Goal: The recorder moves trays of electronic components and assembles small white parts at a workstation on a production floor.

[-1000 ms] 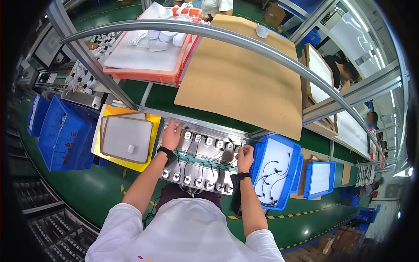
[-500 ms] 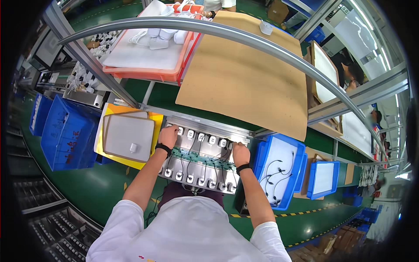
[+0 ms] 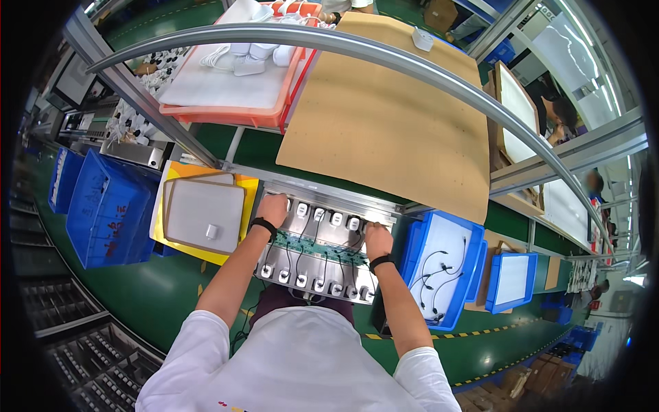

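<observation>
A metal test fixture (image 3: 296, 259) lies in front of me, with a green circuit board strip (image 3: 312, 248) along its middle. White power adapters (image 3: 336, 219) sit in two rows, and black cables run from them to the strip. My left hand (image 3: 273, 209) is closed at the left end of the far row, over the adapter there. At the right end of that row my right hand (image 3: 378, 240) is closed beside the last adapter. The fingers hide whatever each hand grips.
Left of the fixture, a white block (image 3: 213, 232) lies on stacked grey trays (image 3: 185, 199). A blue bin (image 3: 110, 213) stands farther left. On the right, a blue tray (image 3: 449, 312) holds black cables. A metal rail (image 3: 329, 40) arches over a brown board (image 3: 391, 117) and an orange tray (image 3: 220, 115).
My left hand has shifted slightly right and now covers more of the end adapter. My right hand has stayed almost in place. The whole view has shifted a little.
</observation>
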Available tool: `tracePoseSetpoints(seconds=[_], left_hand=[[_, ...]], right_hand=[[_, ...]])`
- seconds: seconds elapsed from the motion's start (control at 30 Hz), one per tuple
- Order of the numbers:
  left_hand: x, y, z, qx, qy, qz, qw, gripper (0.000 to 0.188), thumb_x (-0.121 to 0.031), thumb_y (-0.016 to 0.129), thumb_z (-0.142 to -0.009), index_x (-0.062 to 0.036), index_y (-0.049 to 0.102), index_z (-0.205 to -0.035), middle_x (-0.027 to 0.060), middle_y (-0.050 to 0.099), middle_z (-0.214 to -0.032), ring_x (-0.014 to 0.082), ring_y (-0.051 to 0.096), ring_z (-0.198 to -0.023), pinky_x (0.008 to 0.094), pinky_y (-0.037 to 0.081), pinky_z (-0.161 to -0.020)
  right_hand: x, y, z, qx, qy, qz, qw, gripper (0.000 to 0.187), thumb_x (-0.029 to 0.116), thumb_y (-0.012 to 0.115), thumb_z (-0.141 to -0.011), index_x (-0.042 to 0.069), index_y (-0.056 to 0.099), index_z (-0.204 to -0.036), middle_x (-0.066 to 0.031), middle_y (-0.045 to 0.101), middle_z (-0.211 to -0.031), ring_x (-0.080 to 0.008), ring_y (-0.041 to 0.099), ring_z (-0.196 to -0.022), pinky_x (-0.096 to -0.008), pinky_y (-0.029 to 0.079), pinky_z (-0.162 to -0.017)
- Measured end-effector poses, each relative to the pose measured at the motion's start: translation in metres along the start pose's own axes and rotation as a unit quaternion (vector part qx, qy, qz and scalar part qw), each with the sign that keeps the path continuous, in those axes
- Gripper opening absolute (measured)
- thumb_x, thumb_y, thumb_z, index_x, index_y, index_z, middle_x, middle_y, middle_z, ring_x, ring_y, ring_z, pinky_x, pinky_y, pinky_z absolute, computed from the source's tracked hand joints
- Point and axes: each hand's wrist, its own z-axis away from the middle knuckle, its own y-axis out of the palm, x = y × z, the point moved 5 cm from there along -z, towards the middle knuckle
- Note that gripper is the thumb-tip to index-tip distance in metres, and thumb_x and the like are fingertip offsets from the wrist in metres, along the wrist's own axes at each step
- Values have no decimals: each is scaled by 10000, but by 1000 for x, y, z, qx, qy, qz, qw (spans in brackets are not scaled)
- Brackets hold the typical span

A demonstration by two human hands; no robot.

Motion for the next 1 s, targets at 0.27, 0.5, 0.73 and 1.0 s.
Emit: tracePoseSetpoints(seconds=[0.27, 0.5, 0.73, 1.0], left_hand=[[-13, 9, -7, 40, -2, -89, 995, 175, -67, 595, -892, -65, 755, -965, 230, 746, -977, 415, 727, -954, 508, 595, -861], [-2, 16, -5, 32, -34, -81, 996, 190, -84, 583, -913, -70, 758, -986, 222, 750, -1000, 419, 729, -963, 517, 599, -849], [-83, -14, 17, -176, 149, -110, 967, 209, -130, 610, -925, -114, 745, -1083, 183, 757, -968, 445, 727, -921, 503, 588, -820], [-36, 71, 38, 28, -125, 383, 915, 361, -173, 648, -956, -86, 566, -1297, 181, 728, -924, 378, 709, -791, 497, 562, -749]], right_hand=[[-16, 0, 0, 6, 24, -61, 998, 136, 106, 612, -905, 41, 683, -1001, -166, 703, -953, -384, 721, -880, -474, 594, -754], [39, -44, 43, -214, 51, -139, 965, 285, 88, 676, -888, 3, 609, -1152, -181, 669, -931, -405, 679, -775, -496, 561, -757], [7, 32, 63, -86, 258, -433, 859, 297, 84, 659, -965, -7, 537, -1221, -173, 683, -940, -312, 678, -716, -444, 554, -726], [-1, -39, 12, -142, 253, -573, 766, 238, 95, 652, -980, 30, 614, -1206, -144, 741, -907, -300, 725, -806, -428, 567, -754]])
